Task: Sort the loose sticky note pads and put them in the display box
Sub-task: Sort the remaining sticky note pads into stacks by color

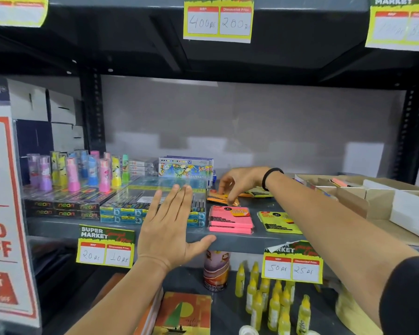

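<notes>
right hand [237, 182]: reaching across to the middle of the frame, fingers curled down onto the orange sticky pad [221, 197]. Thumb and fingertips look like they're pinching its edges, but I honestly can't tell if it's gripped properly or just touched.

left hand [172, 228]: flat and open, fingers apart, hovering in front of the shelf edge [232, 240] at lower centre. Holding nothing.

pink pads [231, 220]: shrink-wrapped stack, lying flat just below the orange one, right at the front of the shelf.

yellow-green pad [279, 222]: just right of the pink stack, flat, partly under my right forearm.

more yellow pads [260, 192]: further back, mostly hidden behind my right wrist, so can't count them.

display box [363, 201]: cardboard tray with dividers at the right of the frame, well apart from the loose pads. Which compartment takes which colour I can't say yet.

how they'll handle: my guess is light, fairly stiff little blocks, but the plastic wrap looks slick. Lying flat means no room under them, so I'd pinch across two opposite side edges, or slide one to the shelf lip and take it there.

risk: wrap slipping out of a light pinch, or nudging the pink stack off the front edge.

progress: looks early, colours not yet sorted and all still on the shelf.
</notes>
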Demonstrator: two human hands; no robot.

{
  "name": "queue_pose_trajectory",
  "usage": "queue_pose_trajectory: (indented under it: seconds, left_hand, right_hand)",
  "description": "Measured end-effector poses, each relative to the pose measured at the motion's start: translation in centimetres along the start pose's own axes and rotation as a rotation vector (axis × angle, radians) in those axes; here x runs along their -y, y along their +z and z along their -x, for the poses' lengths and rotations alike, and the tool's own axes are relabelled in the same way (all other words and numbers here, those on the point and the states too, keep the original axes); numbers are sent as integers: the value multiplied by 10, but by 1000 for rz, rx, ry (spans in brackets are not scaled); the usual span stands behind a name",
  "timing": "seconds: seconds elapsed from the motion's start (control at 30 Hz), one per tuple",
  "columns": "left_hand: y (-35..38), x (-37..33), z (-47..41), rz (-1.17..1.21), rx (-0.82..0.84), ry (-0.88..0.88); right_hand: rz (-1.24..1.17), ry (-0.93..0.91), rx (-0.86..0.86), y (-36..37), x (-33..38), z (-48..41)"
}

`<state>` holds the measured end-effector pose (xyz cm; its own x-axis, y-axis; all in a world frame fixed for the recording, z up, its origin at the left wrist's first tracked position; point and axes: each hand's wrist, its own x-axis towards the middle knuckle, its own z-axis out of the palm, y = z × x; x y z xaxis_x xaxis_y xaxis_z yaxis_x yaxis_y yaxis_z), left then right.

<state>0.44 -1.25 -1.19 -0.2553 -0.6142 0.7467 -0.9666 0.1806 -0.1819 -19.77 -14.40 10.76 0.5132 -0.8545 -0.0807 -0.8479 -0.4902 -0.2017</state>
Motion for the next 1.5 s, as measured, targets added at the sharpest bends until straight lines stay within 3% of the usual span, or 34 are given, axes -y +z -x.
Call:
queue_pose_trajectory:
  seconds: [0.3,0.4,0.5,0.57,0.67,0.93,1.07,1.33,1.5]
  left_hand:
    - [0,0,0,9,-16,7]
    - [0,0,0,3,-18,6]
    - [0,0,0,-4,-18,9]
    - [2,1,1,-8,-24,10]
    - [3,1,0,-9,-40,15]
    - [3,1,0,-12,-35,14]
    - [2,0,1,-9,-12,10]
    - [2,2,1,-7,-22,11]
    - [1,0,2,6,-14,7]
  right_hand:
    - [-49,35,71,-1,-7,-2]
    - [-172,58,-167,-7,-19,3]
    - [27,252,-412,-6,-35,3]
    - [175,406,-392,-1,-43,4]
    - [160,492,-285,4,-49,5]
    - [72,540,-311,9,-51,9]
    - [87,515,-427,12,-48,14]
    - [368,538,-748,12,4,76]
    - [383,544,-794,41,18,124]
